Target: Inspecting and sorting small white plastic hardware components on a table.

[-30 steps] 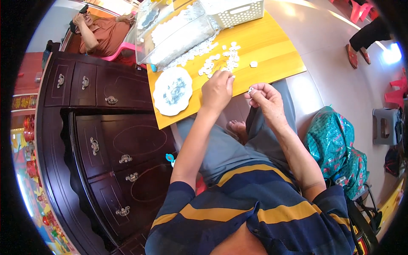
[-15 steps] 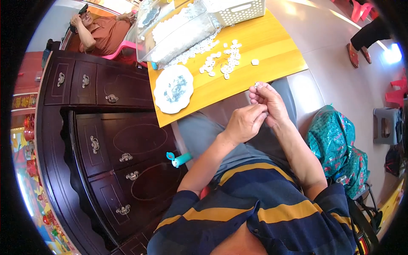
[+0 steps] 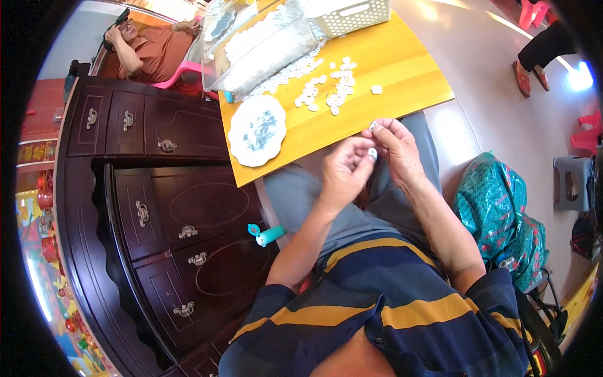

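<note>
Just off the table's near edge, my right hand (image 3: 400, 152) pinches a small white piece (image 3: 372, 125) between thumb and fingertips. Beside it on the left, my left hand (image 3: 347, 173) has its thumb and fingers closed on another small white piece (image 3: 372, 152) with a dark spot. The fine shape of both pieces is too small to make out. Several similar white pieces (image 3: 341, 88) lie loosely grouped on the yellow wooden table (image 3: 402, 53), with a single one (image 3: 376, 90) apart on the right. A white scalloped plate (image 3: 274, 147) with grey-blue marks or bits sits at the table's left.
A clear plastic bin (image 3: 217, 78) full of white pieces stands at the back left, next to a white perforated basket (image 3: 355, 20). Dark wooden drawers (image 3: 182, 125) fill the left side. Green patterned bags (image 3: 490, 195) rest on the floor at right. Another person (image 3: 160, 53) sits beyond.
My left hand has drawn up and left, apart from my right hand, and a white piece now shows at its fingertips. My right hand has shifted slightly left.
</note>
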A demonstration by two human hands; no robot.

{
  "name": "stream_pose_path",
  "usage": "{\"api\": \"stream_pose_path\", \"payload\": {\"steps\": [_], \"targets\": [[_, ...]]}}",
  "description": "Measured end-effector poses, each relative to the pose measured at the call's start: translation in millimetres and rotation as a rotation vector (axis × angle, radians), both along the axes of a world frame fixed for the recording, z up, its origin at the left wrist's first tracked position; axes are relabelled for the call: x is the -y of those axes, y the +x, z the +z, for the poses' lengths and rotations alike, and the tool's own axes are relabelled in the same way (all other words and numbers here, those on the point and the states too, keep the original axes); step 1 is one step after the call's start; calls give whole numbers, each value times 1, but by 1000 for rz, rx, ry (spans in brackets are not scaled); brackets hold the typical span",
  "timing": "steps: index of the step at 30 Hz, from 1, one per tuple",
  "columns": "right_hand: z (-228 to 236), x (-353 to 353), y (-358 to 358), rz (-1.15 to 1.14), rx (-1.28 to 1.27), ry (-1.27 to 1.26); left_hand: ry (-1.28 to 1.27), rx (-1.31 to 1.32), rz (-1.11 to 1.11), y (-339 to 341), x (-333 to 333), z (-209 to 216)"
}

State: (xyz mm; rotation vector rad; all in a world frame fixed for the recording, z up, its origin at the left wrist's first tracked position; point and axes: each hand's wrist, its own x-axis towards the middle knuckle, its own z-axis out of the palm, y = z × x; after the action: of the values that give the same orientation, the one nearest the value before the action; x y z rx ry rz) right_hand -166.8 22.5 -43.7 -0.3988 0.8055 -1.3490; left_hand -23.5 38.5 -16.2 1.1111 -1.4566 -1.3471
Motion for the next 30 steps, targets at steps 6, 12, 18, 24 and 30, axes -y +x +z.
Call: {"api": "stream_pose_path", "payload": {"steps": [6, 12, 18, 24, 30], "targets": [[0, -2, -2, 60, -133, -97, -96, 35, 122, 19, 29, 13], [-1, -5, 3, 115, -154, -121, -167, 130, 116, 22, 35, 7], [-1, -5, 3, 114, -155, -142, -173, 166, 85, 23, 34, 5], [-2, -5, 4, 120, -165, -175, -209, 199, 41, 19, 33, 10], [1, -5, 2, 168, -190, -126, -256, 228, 17, 21, 34, 16]]}}
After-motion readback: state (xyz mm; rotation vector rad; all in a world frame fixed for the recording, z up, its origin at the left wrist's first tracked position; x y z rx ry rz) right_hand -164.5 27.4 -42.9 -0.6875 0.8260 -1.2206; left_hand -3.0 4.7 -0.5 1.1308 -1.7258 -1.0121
